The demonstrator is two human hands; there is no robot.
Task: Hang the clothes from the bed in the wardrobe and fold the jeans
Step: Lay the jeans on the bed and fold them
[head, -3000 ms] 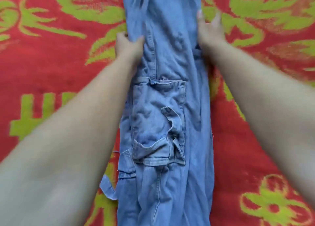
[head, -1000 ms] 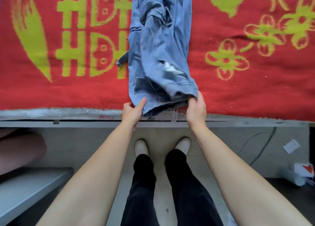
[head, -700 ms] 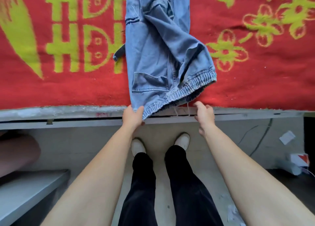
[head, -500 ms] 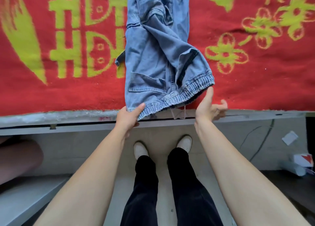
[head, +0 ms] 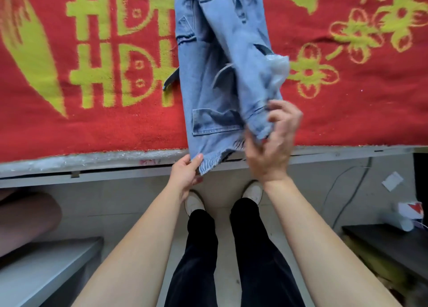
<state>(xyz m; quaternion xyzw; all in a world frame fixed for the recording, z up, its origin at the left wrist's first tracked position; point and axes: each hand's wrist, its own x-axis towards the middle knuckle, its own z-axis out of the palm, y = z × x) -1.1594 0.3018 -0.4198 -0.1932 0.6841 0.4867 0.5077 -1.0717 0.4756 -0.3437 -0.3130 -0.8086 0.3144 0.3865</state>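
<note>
Both clenched: left grip pinches jeans hem, right grip grasps cuff.

Jeans top off-frame; right hand motion-blurred

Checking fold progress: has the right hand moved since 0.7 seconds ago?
Yes. The right hand has risen from the grey bed edge onto the red patterned blanket, gripping the cuff of the light-blue denim jeans.
</note>
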